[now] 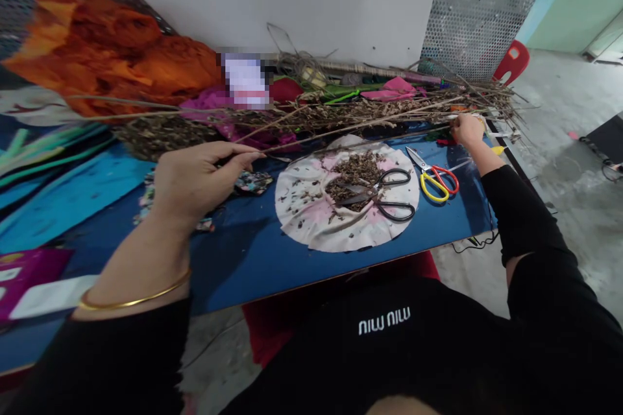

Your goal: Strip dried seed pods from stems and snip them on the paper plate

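My left hand is closed in a pinch on a thin dried stalk, which runs up to the right over the table. At the right end of the stalk pile my right hand has its fingers bent together; what lies between them is too small to tell. Between the hands lies a round pale cloth with crumbled dried plant bits heaped in its middle. Black-handled scissors rest open on the heap. Beside the cloth are scissors with one red and one yellow handle.
A long pile of dried stalks lies along the back of the blue table. Orange fabric is bunched at the back left. Blue sheets and a purple packet lie left. A red chair stands behind the right end.
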A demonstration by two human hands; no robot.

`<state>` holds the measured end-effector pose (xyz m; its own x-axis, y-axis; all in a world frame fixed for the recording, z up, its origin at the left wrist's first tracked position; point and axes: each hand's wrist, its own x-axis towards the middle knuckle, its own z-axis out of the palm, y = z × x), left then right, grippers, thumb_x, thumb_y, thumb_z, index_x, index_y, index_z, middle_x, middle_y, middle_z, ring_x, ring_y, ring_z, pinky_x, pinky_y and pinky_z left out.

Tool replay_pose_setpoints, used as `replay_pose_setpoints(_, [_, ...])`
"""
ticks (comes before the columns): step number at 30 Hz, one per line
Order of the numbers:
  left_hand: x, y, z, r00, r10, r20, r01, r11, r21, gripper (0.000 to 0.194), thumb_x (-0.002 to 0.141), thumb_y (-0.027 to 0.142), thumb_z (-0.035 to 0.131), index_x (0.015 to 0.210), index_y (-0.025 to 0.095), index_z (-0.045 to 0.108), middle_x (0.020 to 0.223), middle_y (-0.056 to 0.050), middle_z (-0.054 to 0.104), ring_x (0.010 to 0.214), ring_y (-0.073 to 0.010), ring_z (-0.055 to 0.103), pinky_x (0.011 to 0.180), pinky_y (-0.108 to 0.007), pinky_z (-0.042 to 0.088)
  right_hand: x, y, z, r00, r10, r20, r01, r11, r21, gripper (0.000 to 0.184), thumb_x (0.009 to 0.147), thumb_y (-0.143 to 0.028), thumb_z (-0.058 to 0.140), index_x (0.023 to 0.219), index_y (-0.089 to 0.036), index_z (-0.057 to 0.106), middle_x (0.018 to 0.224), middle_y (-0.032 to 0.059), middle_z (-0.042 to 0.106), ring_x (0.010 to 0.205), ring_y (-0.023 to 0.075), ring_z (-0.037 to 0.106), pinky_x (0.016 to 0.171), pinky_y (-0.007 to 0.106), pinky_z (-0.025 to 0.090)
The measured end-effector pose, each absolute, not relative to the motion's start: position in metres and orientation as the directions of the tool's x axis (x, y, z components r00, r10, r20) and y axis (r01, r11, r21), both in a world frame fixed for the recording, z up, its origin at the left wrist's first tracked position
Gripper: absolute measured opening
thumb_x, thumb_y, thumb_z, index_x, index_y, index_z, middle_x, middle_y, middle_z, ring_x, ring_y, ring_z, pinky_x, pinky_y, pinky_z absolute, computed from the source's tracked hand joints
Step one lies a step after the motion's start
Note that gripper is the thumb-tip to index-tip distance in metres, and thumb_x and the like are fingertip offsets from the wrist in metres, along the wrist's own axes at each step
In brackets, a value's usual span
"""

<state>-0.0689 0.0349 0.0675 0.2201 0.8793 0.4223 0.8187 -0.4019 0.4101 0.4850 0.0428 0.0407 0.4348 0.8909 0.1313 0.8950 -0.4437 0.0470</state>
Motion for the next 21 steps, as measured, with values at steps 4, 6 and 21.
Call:
replay_pose_setpoints(4, [-0.068, 0.034, 0.069, 0.222, 0.883, 0.414, 0.824, -0.397, 0.405, 0.051, 0.090, 0.053, 0.051, 0.097, 0.017, 0.086, 0.086, -0.009, 0.084, 0.082, -0.0269, 0.079, 0.069, -0.031, 0.052, 0.474, 0.026, 0.061, 0.409, 0.893, 0.186, 0.891, -0.436, 0.131, 0.041, 0.102, -0.015, 0.040, 0.127, -0.009, 0.071, 0.120, 0.0251, 0.075, 0.107, 0.0318, 0.073, 0.087, 0.036, 0.049])
replay_pose_setpoints(6, [-0.068, 0.032, 0.070, 0.229, 0.889, 0.396, 0.825, -0.394, 0.406, 0.055, 0.090, 0.053, 0.049, 0.100, 0.014, 0.086, 0.088, -0.010, 0.085, 0.082, -0.0267, 0.078, 0.068, -0.031, 0.052, 0.465, 0.016, 0.070, 0.372, 0.894, 0.251, 0.893, -0.418, 0.166, 0.045, 0.101, -0.010, 0.033, 0.130, -0.007, 0.067, 0.122, 0.0264, 0.072, 0.104, 0.0305, 0.073, 0.083, 0.035, 0.048])
replay_pose_setpoints(21, [-0.056, 0.019, 0.076, 0.260, 0.875, 0.408, 0.790, -0.436, 0.432, 0.039, 0.095, 0.050, 0.055, 0.097, 0.024, 0.083, 0.091, -0.003, 0.085, 0.086, -0.0239, 0.077, 0.075, -0.030, 0.052, 0.319, -0.063, 0.038, -0.377, 0.870, 0.318, 0.902, 0.423, -0.088, 0.030, 0.108, -0.033, 0.054, 0.127, -0.027, 0.076, 0.118, 0.0092, 0.076, 0.103, 0.0241, 0.066, 0.088, 0.035, 0.047])
